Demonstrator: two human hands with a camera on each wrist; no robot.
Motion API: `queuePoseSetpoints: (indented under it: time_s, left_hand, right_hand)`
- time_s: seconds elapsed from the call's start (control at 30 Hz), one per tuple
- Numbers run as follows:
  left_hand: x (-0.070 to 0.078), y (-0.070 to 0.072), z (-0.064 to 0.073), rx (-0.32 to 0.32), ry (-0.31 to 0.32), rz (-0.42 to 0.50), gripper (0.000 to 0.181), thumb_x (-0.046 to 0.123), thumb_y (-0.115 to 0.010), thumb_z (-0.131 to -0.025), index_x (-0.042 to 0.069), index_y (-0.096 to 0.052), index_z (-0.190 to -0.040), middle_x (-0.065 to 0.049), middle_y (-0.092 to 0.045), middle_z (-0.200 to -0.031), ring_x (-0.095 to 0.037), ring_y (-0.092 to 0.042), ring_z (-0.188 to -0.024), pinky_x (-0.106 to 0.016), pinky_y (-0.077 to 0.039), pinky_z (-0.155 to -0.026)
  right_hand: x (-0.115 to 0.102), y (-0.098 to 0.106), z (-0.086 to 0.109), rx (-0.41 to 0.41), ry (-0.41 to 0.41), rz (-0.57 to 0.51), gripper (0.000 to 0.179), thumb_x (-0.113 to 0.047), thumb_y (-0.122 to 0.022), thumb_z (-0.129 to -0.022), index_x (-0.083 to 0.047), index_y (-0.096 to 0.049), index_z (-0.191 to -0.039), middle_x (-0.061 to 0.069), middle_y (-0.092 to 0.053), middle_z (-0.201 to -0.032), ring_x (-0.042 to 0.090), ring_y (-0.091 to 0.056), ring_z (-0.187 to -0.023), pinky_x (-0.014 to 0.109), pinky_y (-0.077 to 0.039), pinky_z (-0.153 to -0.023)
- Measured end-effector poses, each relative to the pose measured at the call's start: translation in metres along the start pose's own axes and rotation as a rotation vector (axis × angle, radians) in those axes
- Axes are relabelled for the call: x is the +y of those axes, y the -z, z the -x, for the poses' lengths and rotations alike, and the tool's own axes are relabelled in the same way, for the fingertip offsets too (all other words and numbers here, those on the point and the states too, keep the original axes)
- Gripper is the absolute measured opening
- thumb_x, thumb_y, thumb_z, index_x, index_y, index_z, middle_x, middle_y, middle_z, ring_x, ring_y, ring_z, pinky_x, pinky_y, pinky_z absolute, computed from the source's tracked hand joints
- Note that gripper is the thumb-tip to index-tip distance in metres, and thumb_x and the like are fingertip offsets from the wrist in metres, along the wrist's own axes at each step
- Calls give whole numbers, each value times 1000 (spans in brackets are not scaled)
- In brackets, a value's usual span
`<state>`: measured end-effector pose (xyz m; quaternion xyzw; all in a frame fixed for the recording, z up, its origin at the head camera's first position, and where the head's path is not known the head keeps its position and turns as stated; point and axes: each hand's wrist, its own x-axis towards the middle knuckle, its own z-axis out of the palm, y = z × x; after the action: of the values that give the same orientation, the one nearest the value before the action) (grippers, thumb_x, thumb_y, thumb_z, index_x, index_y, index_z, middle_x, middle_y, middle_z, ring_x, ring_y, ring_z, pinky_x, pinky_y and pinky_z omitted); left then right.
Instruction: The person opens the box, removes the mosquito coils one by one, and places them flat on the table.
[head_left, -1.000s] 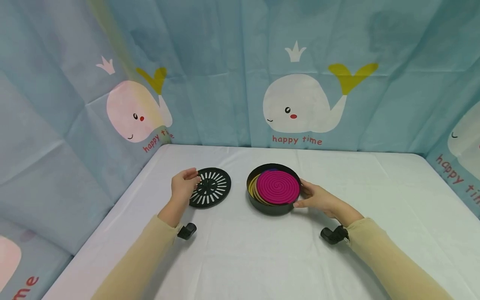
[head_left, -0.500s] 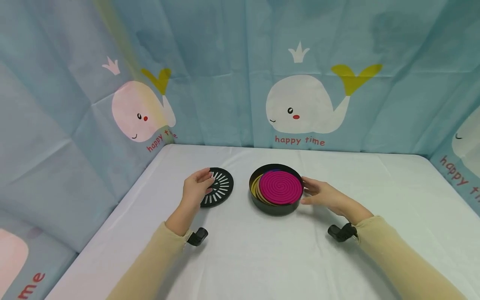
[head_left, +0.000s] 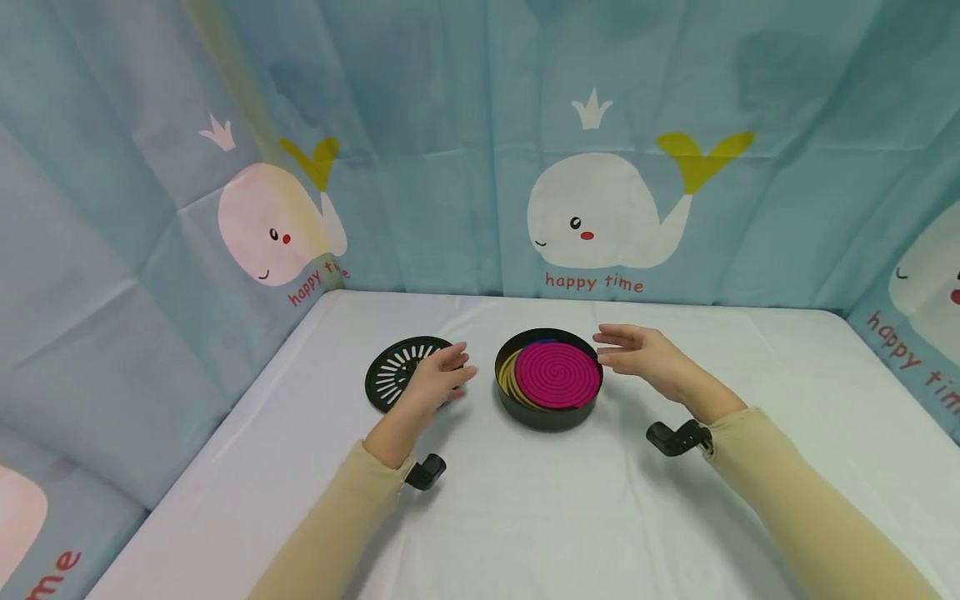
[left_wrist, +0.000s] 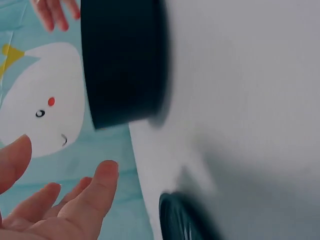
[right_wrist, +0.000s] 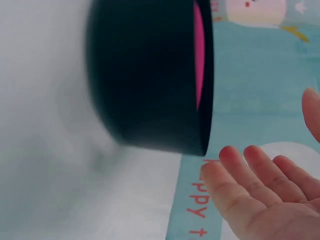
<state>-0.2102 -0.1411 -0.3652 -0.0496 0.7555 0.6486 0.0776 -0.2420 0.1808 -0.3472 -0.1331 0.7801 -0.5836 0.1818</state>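
A round black tin [head_left: 547,421] stands on the white table. A magenta spiral coil [head_left: 558,375] lies on top in it, tilted, with yellow coils [head_left: 507,379] and a bit of blue beneath. My right hand [head_left: 651,360] hovers at the tin's right rim with fingers extended; in the right wrist view they are apart from its wall. To the left, a black slotted lid [head_left: 392,375] lies flat. My left hand [head_left: 429,387] is raised over the lid's right edge, its spread fingers pointing toward the tin and holding nothing. Part of the lid is hidden behind that hand.
A white cloth covers the table [head_left: 525,517]. Blue curtains [head_left: 435,167] printed with whales rise behind the table and along its sides. Each wrist carries a small black camera, such as the left one [head_left: 426,472].
My left hand has moved right, from over the lid toward the tin. My right hand has let go of the tin's side and lifted. Tin and lid stay in place.
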Motion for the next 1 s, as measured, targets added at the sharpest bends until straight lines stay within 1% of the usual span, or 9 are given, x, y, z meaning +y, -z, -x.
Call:
queuePoseSetpoints:
  time_s: [0.13, 0.2, 0.3, 0.37, 0.47, 0.6, 0.73, 0.87, 1.0]
  left_hand:
    - [-4, -14, -4, -62, -3, 14, 56, 3, -59, -96, 1, -37, -148, -21, -36, -151, -34, -46, -130, -49, -44, -99]
    - [-6, -21, -6, -86, 1, 37, 58, 2, -59, -96, 0, -36, -149, -21, -34, -152, -34, -42, -133, -49, -43, -100]
    - [-9, -29, -8, -108, 1, 69, 59, 0, -58, -95, -2, -34, -149, -21, -32, -153, -36, -39, -135, -49, -42, -101]
    - [-11, -34, -9, -112, 6, 86, 60, -1, -58, -95, -2, -33, -149, -20, -31, -154, -34, -38, -136, -48, -42, -101]
    - [-13, -38, -10, -104, 20, 99, 60, -2, -58, -95, -1, -34, -149, -18, -32, -154, -31, -42, -134, -46, -42, -100]
    - [-15, -42, -11, -70, 44, 111, 60, -5, -59, -93, 1, -37, -149, -16, -33, -154, -30, -45, -131, -43, -44, -98]
    - [-17, -43, -12, -45, 57, 118, 61, -7, -60, -92, 1, -38, -148, -16, -34, -153, -30, -44, -133, -39, -46, -96]
    - [-18, -44, -13, -36, 51, 119, 61, -8, -60, -92, 1, -39, -148, -16, -36, -152, -29, -41, -134, -32, -48, -87]
    - [-21, -45, -14, -21, 45, 142, 60, -10, -60, -91, 0, -40, -147, -15, -39, -150, -28, -43, -132, -24, -48, -76]
  right_hand:
    - [-7, -3, -11, 4, -26, -77, 61, -8, -55, -100, 7, -23, -150, 27, -33, -150, 38, -37, -135, 46, -34, -108]
    - [-9, -5, -16, -5, -34, -100, 59, -7, -52, -100, 8, -24, -150, 27, -33, -150, 38, -37, -135, 45, -33, -109]
    - [-10, -8, -23, -25, -36, -116, 56, -4, -49, -101, 9, -24, -149, 28, -33, -150, 39, -36, -136, 46, -32, -110]
    - [-11, -9, -29, -41, -34, -113, 54, -3, -47, -101, 10, -25, -149, 29, -32, -150, 39, -34, -137, 47, -32, -110]
    - [-10, -10, -38, -66, -30, -83, 53, -4, -46, -102, 10, -25, -149, 29, -31, -150, 39, -32, -139, 48, -31, -110]
    - [-8, -9, -48, -79, -41, -58, 52, -3, -44, -102, 10, -25, -149, 28, -31, -151, 37, -31, -139, 49, -30, -110]
    - [-7, -9, -55, -93, -57, -38, 51, -1, -44, -101, 10, -26, -148, 27, -32, -150, 37, -30, -140, 50, -28, -111]
    - [-6, -9, -62, -115, -61, 2, 52, -2, -44, -101, 11, -26, -148, 28, -32, -150, 38, -28, -140, 50, -27, -111]
    - [-4, -10, -67, -129, -62, 31, 52, -2, -44, -101, 11, -26, -148, 27, -32, -151, 37, -29, -140, 50, -28, -111]
